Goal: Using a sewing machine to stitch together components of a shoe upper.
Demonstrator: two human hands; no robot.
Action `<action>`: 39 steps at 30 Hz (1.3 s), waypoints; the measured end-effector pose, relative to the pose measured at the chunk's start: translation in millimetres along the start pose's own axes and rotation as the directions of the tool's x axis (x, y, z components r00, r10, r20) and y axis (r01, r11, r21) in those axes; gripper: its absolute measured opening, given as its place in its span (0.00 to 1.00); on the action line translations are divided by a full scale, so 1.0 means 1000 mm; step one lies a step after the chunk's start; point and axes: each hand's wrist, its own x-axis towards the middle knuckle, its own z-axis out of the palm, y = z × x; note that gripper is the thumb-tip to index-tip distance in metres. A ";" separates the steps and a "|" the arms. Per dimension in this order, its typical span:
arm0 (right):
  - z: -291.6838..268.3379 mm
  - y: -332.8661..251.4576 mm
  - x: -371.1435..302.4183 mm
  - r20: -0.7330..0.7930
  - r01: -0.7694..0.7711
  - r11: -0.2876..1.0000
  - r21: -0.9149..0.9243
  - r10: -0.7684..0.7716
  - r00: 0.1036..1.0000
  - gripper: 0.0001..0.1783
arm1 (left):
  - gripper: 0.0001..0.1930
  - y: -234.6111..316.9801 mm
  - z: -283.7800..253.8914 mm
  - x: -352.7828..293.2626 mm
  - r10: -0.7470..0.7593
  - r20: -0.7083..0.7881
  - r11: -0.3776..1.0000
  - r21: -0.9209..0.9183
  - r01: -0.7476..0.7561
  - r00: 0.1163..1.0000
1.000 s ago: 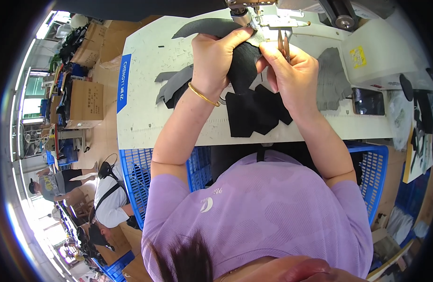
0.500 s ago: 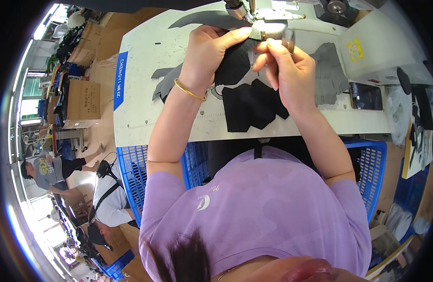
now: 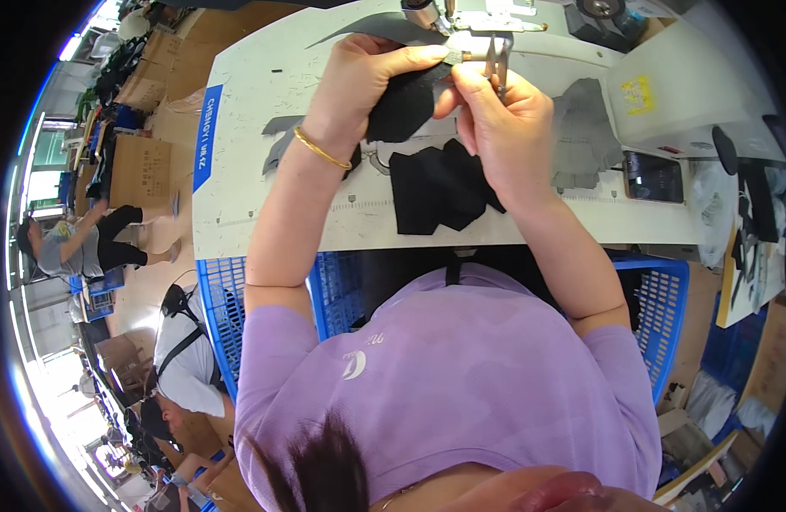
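Note:
My left hand (image 3: 356, 90) pinches the edge of a black fabric piece (image 3: 403, 109) between thumb and fingers, just in front of the sewing machine's needle and presser foot (image 3: 448, 21). My right hand (image 3: 505, 119) is closed around small dark thread snips (image 3: 498, 66), whose blades point away from me. Its thumb and forefinger come close to the fabric's right edge; whether they touch it I cannot tell. Several black cut pieces (image 3: 440, 189) lie in front of the hands. A grey strip (image 3: 371, 31) reaches left from behind my left hand.
Grey cut pieces (image 3: 583, 132) lie on the white machine table (image 3: 239, 196), right of my right hand. A phone (image 3: 654, 177) rests near its right edge. Blue crates (image 3: 666, 316) stand below the front edge. Two people work at left, one in grey (image 3: 73, 247), one in white (image 3: 184, 354).
My right hand has turned, and the snips in it now stand upright and sharper in view. The left hand keeps its pinch on the fabric. The whole view has shifted slightly.

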 end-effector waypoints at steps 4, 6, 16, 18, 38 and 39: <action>0.005 0.004 0.002 -0.023 0.043 0.998 -0.041 -0.044 0.999 0.20 | 0.08 0.001 -0.008 0.005 -0.029 0.031 1.000 0.008 0.029 0.999; 0.006 0.005 0.003 -0.020 0.056 0.997 -0.046 -0.057 0.998 0.17 | 0.09 0.005 -0.011 0.007 -0.067 0.049 0.997 0.045 0.065 0.997; 0.002 0.004 0.003 0.020 0.011 1.000 0.021 -0.011 1.000 0.11 | 0.07 0.016 0.001 0.016 -0.015 0.007 0.992 0.123 0.014 1.000; 0.001 0.005 0.002 0.031 0.010 1.000 0.017 -0.010 0.999 0.11 | 0.07 0.013 -0.004 0.019 -0.029 0.006 0.990 0.139 0.028 1.000; -0.013 0.018 -0.010 0.100 -0.087 0.994 -0.065 0.093 0.991 0.11 | 0.12 0.015 -0.001 0.031 0.128 0.005 0.986 0.107 -0.128 0.992; -0.015 0.018 -0.012 0.138 -0.093 0.992 -0.086 0.105 0.985 0.12 | 0.12 0.019 0.000 0.029 0.050 0.008 0.997 0.066 -0.050 0.999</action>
